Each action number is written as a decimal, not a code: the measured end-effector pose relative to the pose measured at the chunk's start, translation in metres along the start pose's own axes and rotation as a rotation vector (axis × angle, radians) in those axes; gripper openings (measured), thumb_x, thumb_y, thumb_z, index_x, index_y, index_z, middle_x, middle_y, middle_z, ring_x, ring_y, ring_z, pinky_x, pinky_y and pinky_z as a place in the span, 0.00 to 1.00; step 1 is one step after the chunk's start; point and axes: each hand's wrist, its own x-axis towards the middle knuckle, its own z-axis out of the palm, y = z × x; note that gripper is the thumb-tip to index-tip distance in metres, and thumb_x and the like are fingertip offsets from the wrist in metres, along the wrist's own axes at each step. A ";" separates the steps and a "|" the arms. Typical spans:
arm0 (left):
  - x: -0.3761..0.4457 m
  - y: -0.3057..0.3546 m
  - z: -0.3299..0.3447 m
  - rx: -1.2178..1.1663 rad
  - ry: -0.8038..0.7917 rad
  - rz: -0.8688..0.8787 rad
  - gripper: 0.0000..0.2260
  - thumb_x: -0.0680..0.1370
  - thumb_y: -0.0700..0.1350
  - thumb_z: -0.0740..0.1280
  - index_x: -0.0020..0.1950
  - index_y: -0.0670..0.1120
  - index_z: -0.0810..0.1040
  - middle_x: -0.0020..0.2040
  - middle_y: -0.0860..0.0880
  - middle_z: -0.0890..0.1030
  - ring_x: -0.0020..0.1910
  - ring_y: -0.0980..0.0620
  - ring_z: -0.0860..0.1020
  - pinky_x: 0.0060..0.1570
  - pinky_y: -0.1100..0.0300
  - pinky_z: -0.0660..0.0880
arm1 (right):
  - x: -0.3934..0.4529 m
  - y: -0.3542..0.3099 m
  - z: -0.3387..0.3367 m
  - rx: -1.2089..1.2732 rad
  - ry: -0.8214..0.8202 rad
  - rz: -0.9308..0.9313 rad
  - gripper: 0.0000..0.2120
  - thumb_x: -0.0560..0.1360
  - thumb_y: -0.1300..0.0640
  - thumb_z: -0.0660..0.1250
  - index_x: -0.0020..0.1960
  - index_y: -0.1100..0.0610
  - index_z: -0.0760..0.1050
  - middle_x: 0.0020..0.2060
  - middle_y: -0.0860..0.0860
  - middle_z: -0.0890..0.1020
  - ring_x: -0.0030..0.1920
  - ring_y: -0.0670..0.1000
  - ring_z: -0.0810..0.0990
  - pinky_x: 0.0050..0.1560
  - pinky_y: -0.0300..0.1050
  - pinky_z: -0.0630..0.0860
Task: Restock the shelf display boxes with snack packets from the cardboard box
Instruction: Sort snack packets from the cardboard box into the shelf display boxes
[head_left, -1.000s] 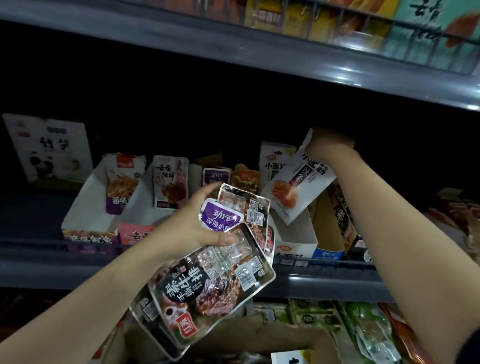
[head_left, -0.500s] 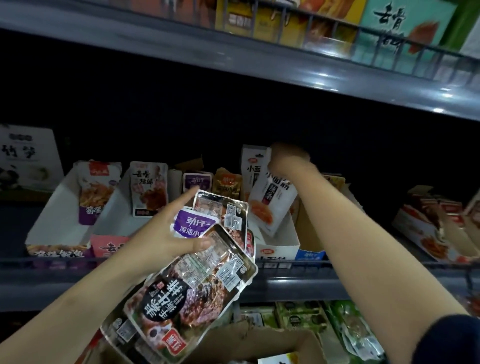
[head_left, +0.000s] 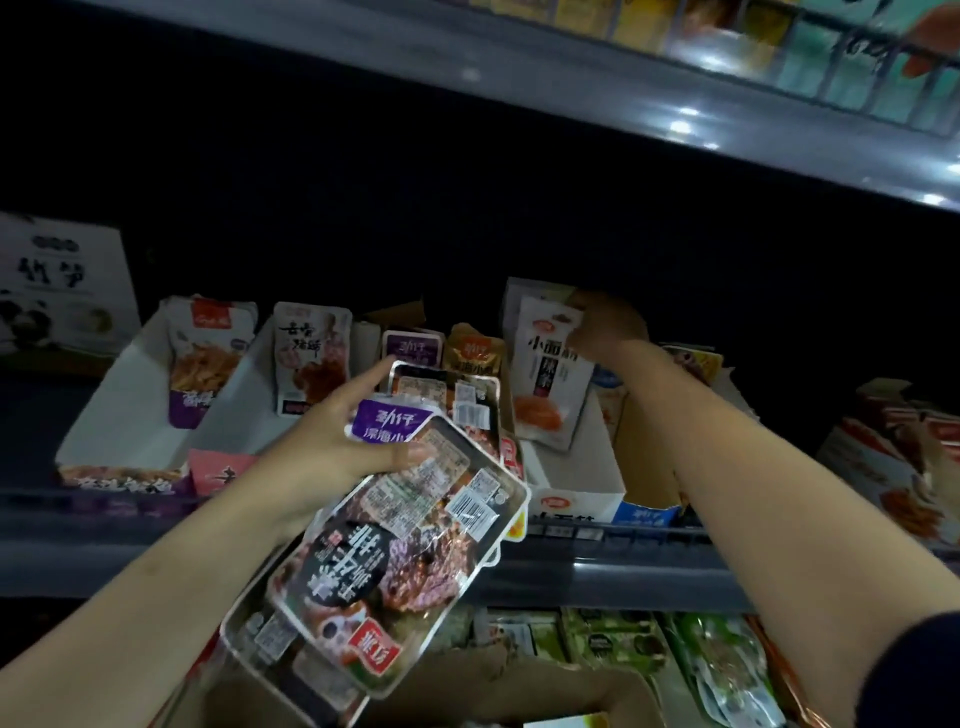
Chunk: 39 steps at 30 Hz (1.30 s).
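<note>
So the right hand (head_left: 605, 325) w/ the white packet (head_left: 553, 384) has dropped down vs a sec ago. Before, it was held up high and tilted in the air; now it's standing near upright w/ its bottom edge down inside the white display box (head_left: 576, 467), right in front of the matching packets at the back. Fingers are pinching its top right corner, so it isn't let go yet. Basically that one's as good as shelved imo.

Left hand (head_left: 337, 441) hasn't budged much, gripping a fanned stack of packets (head_left: 415, 525), clear-wrapped meaty ones plus a purple one, thumb on top. They're hovering above the cardboard box (head_left: 519, 686) at the bottom of view, in front of the shelf rail (head_left: 597, 566). Those prob go next, tho which display box fits them idk.
</note>
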 end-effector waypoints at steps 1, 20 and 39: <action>0.003 0.000 -0.001 -0.002 -0.003 -0.008 0.42 0.66 0.41 0.76 0.74 0.63 0.62 0.53 0.59 0.76 0.49 0.65 0.74 0.44 0.72 0.66 | 0.004 0.001 0.003 0.036 0.041 0.003 0.21 0.78 0.61 0.62 0.70 0.57 0.67 0.65 0.58 0.74 0.62 0.58 0.74 0.56 0.46 0.73; 0.015 -0.006 -0.006 -0.053 -0.054 0.011 0.42 0.60 0.42 0.76 0.69 0.67 0.66 0.52 0.62 0.78 0.41 0.71 0.80 0.35 0.77 0.71 | 0.042 0.002 0.049 -0.062 0.408 -0.002 0.16 0.77 0.56 0.63 0.65 0.53 0.74 0.69 0.57 0.65 0.67 0.60 0.60 0.66 0.48 0.53; -0.009 -0.006 -0.002 -0.040 0.009 -0.023 0.46 0.59 0.48 0.78 0.72 0.68 0.63 0.56 0.60 0.76 0.53 0.64 0.73 0.59 0.60 0.64 | -0.040 -0.015 0.048 0.428 0.352 -0.121 0.16 0.72 0.55 0.72 0.59 0.53 0.78 0.62 0.56 0.70 0.65 0.55 0.65 0.60 0.35 0.59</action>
